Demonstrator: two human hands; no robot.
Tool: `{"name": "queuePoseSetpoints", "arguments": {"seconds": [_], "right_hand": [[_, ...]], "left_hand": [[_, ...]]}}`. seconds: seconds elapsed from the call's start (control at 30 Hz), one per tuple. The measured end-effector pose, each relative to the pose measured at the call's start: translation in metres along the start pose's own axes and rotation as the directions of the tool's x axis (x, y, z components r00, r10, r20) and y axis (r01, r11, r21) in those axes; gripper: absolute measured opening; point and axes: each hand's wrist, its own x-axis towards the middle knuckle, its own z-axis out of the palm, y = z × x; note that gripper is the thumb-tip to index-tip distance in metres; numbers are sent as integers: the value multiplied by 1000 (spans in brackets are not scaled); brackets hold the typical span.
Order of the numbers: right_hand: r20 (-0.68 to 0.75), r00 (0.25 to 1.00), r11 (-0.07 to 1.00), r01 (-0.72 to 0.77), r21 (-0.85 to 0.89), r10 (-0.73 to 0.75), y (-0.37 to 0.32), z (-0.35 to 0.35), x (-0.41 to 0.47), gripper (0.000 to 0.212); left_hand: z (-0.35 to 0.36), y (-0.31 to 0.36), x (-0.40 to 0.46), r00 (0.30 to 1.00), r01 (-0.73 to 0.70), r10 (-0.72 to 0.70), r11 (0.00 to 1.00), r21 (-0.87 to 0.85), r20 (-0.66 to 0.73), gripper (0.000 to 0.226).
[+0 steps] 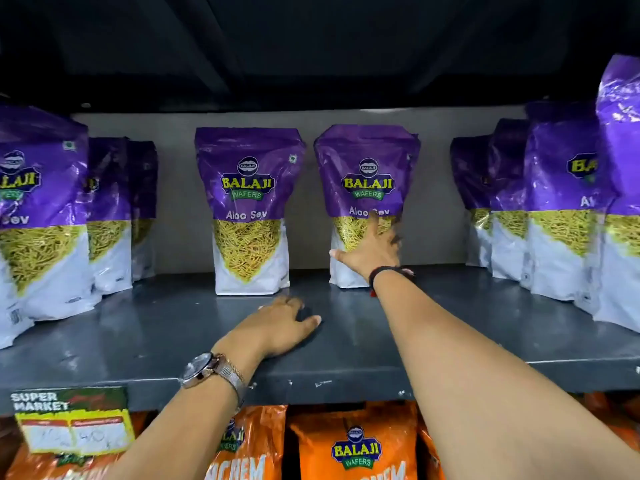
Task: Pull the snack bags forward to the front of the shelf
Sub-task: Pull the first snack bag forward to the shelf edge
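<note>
At the back of a dark grey shelf (166, 327), against the rear wall, two purple-and-white "Aloo Sev" bags stand upright side by side with a gap between them: the left bag (248, 209) and the right bag (363, 178). Both sit well back from the front edge. The right hand (370, 252) reaches deep into the shelf with its fingers spread open and laid flat on the lower front of the right bag; it touches the bag but does not close around it. A dark band (384, 273) circles that wrist. The left hand (282, 325) rests palm down on the bare shelf, in front of the left bag and apart from it, fingers loosely curled and holding nothing. A watch (201, 370) with a metal strap sits on the left wrist.

More purple bags stand in rows at either side: the left row (45, 216) and the right row (561, 209), each running from the rear wall toward the front edge, their nearest bags far ahead of the two middle ones. Below the shelf, orange bags (353, 445) fill the next level, and a price tag (74, 420) hangs on the shelf's front lip at the left.
</note>
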Motion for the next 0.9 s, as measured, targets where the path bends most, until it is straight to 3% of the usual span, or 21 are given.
{"name": "queuePoseSetpoints", "arguments": {"seconds": [0.3, 0.9], "right_hand": [[-57, 998, 1000, -4, -21, 3, 9, 13, 16, 93], [-104, 994, 997, 32, -66, -39, 13, 9, 16, 91]], "left_hand": [[0, 2, 1, 1000, 14, -13, 999, 42, -20, 57], [-3, 8, -8, 1000, -29, 30, 998, 62, -9, 56]]}}
